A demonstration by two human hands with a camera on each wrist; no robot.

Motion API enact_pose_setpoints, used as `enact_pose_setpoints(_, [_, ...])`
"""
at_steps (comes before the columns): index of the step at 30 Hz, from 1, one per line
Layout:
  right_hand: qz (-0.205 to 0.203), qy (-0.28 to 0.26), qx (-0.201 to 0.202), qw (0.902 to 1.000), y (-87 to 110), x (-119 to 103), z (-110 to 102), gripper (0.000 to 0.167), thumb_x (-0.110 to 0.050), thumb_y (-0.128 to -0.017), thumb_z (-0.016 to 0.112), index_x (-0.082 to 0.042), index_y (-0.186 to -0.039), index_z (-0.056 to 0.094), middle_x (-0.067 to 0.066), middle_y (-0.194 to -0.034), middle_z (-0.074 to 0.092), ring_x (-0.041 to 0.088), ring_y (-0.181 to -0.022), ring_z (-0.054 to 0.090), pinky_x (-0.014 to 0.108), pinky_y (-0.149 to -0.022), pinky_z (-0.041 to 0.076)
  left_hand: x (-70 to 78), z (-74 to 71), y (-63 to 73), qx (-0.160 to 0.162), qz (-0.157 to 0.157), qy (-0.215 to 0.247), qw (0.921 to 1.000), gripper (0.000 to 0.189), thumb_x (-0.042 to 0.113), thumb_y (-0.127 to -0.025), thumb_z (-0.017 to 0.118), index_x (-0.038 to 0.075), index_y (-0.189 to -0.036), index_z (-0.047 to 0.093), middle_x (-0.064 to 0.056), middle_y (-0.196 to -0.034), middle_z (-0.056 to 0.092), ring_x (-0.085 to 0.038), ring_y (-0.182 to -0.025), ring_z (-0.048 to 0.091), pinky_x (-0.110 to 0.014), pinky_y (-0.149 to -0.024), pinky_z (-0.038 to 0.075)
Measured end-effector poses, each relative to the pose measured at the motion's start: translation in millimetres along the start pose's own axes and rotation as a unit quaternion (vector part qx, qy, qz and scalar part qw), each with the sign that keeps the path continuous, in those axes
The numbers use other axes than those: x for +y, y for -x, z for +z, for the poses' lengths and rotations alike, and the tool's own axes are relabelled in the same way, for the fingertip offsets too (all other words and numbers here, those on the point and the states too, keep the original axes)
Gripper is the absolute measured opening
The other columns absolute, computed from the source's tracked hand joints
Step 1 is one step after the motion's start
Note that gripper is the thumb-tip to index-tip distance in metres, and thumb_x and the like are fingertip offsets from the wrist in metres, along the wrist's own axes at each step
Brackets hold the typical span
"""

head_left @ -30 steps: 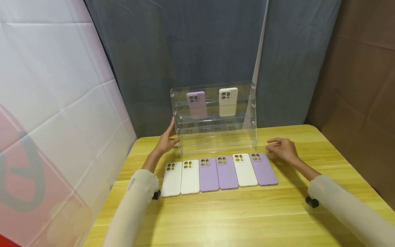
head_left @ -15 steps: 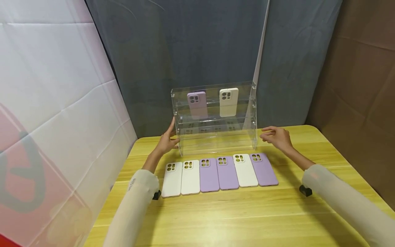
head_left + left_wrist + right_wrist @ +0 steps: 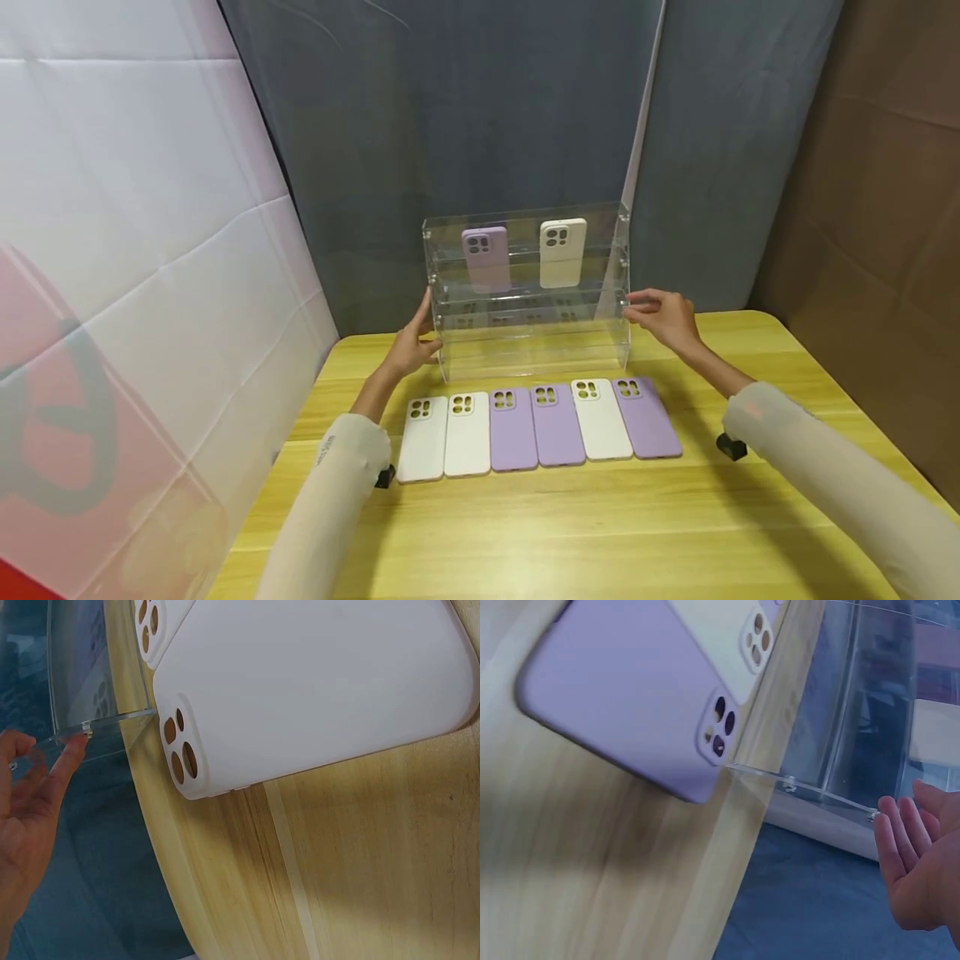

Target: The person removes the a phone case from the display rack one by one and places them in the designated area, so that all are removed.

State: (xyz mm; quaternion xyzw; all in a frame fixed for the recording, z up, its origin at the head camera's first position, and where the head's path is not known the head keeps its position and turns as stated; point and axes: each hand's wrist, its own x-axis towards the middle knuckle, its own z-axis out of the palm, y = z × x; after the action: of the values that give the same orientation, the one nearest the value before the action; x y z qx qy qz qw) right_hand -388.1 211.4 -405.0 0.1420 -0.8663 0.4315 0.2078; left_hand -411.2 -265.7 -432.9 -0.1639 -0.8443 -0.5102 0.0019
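A clear acrylic tiered display rack (image 3: 534,360) stands at the back of the table. My left hand (image 3: 407,348) touches its left side panel, with the thumb near the front edge; in the left wrist view a fingertip meets the panel by a small metal screw. At the right side panel is my right hand (image 3: 667,320), fingertips right at its edge, fingers fairly straight. High on the rack lean a purple phone case (image 3: 489,275) and a cream-white phone case (image 3: 562,265). In front lies a row of phone cases, white ones (image 3: 423,446) and purple ones (image 3: 651,427).
The wood-grain table (image 3: 525,533) has rounded back corners. A grey-blue curtain (image 3: 525,108) hangs close behind the rack. A white printed cloth (image 3: 150,167) walls the left side, a brown cloth (image 3: 862,183) the right.
My right hand has moved up and left from beside the row's right end to the rack's right edge. The left hand stays at the left panel. The head view has shifted slightly.
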Motion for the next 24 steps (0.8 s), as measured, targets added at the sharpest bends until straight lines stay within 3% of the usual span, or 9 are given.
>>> enact_pose_setpoints(3, [-0.004, 0.010, 0.003, 0.9999, -5.0, -6, 1, 0.033, -0.013, -0.093, 0.080, 0.003, -0.121, 0.074, 0.020, -0.102, 0.077, -0.011, -0.068, 0.067, 0.011, -0.056, 0.050, 0.3, 0.1, 0.7, -0.002, 0.000, 0.003, 1.0000, 0.108, -0.007, -0.101, 0.059, 0.052, -0.162, -0.006, -0.039, -0.159, 0.029, -0.057, -0.126, 0.056, -0.049, -0.080, 0.065])
enact_pose_setpoints(6, [-0.011, 0.019, 0.013, 0.9997, -11.5, -11, 3, 0.032, -0.013, -0.093, 0.080, 0.001, -0.121, 0.075, 0.019, -0.101, 0.078, -0.019, -0.065, 0.059, 0.014, -0.052, 0.047, -0.5, 0.0, 0.5, -0.005, 0.003, 0.002, 1.0000, 0.107, -0.008, -0.101, 0.058, 0.051, -0.162, -0.007, -0.039, -0.159, 0.027, -0.057, -0.127, 0.055, -0.049, -0.079, 0.065])
enact_pose_setpoints(8, [-0.015, 0.025, 0.020, 0.9994, -16.1, -14, 4, 0.031, -0.014, -0.093, 0.081, 0.000, -0.120, 0.076, 0.018, -0.100, 0.078, -0.014, -0.065, 0.062, 0.016, -0.050, 0.045, -1.0, -0.4, 0.1, -0.005, 0.005, 0.002, 1.0000, 0.107, -0.008, -0.101, 0.058, 0.051, -0.163, -0.007, -0.039, -0.159, 0.027, -0.057, -0.127, 0.055, -0.049, -0.079, 0.065])
enact_pose_setpoints(15, [-0.033, 0.031, 0.032, 0.9985, -29.8, -26, 7, 0.030, -0.014, -0.092, 0.081, 0.001, -0.119, 0.076, 0.019, -0.101, 0.078, 0.030, -0.077, 0.076, 0.016, -0.046, 0.043, -2.3, -1.3, 0.2, -0.006, 0.016, 0.002, 0.9999, 0.104, -0.007, -0.101, 0.057, 0.044, -0.165, -0.007, -0.041, -0.159, 0.025, -0.059, -0.126, 0.053, -0.053, -0.080, 0.064])
enact_pose_setpoints(24, [-0.041, 0.015, 0.037, 0.9983, -46.4, -44, 12, 0.031, -0.013, -0.093, 0.081, 0.000, -0.120, 0.076, 0.017, -0.105, 0.078, 0.036, -0.091, 0.076, 0.005, -0.061, 0.046, -0.1, -1.0, 0.9, -0.005, 0.008, 0.007, 0.9999, 0.105, -0.007, -0.101, 0.058, 0.047, -0.164, -0.007, -0.040, -0.159, 0.026, -0.058, -0.127, 0.054, -0.048, -0.079, 0.065])
